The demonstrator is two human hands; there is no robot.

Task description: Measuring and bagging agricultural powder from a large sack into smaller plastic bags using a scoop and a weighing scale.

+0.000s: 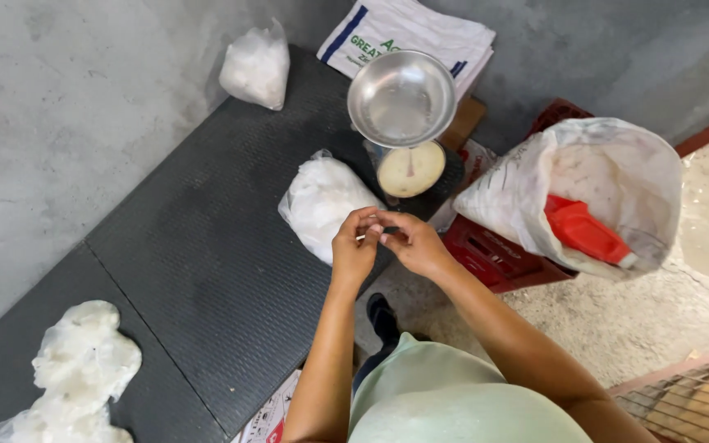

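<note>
The dark ribbed bench [207, 238] is taken as the landmark. Beside its right edge, a large open sack [617, 176] holding a red scoop [586, 231] is propped on a red crate [494, 258]. On the bench, a scale [404, 123] stands with an empty pan, and a filled clear bag [320, 201] lies by it; another lies at the far end [256, 66], and a third at the near left [80, 369]. At the bench's right edge, the left hand [354, 250] and right hand [416, 242] meet, fingers pinched narrowly on something small that cannot be identified. Judged so: three bags filled, more product remaining.
</note>
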